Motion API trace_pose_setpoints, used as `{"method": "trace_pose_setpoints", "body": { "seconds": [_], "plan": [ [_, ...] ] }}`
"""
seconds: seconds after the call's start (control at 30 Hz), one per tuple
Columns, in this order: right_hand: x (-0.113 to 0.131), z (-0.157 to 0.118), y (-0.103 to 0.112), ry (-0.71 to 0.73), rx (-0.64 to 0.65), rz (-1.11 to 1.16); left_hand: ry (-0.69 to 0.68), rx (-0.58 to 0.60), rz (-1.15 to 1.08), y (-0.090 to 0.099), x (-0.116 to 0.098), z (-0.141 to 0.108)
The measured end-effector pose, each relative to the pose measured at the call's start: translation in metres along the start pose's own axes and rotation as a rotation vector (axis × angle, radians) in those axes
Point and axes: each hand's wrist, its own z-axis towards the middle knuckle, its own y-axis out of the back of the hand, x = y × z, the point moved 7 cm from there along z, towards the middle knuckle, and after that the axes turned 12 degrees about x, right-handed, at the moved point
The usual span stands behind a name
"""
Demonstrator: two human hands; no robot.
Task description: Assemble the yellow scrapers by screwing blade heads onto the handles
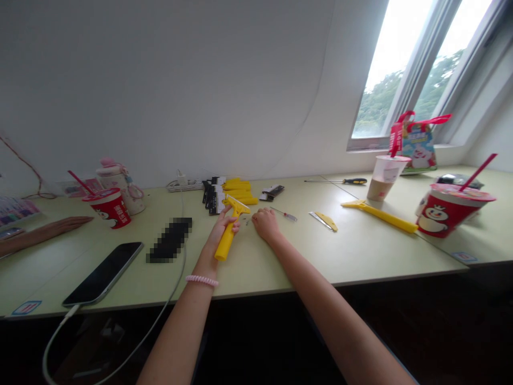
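While apparently in the left hand (220,231), a yellow scraper (226,240), right hand (265,224) beside.

Yellow plastic scraper (227,240), one unit, gripped in the left hand (219,231) over the table. Tool tilted: wide head at the one o'clock end, handle butt at seven o'clock. No damage visible. Blade edge too small to assess.

head-worn view | faces forward, down | close above left hand (222,230), right hand (266,224) | desk (360,256) below
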Motion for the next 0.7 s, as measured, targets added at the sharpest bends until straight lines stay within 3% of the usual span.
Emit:
{"method": "trace_pose_setpoints", "body": {
  "seconds": [0.27,0.53,0.7],
  "plan": [
    [-0.033,-0.006,0.003,-0.208,0.009,0.233,0.043,0.014,-0.035,-0.002,0.003,-0.001],
    [-0.071,-0.011,0.002,-0.291,-0.158,0.902,0.14,0.089,0.025,-0.004,0.011,-0.001],
    [-0.075,-0.01,-0.002,-0.288,-0.208,1.102,0.146,0.098,0.067,-0.008,0.011,-0.004]
  ]
}}
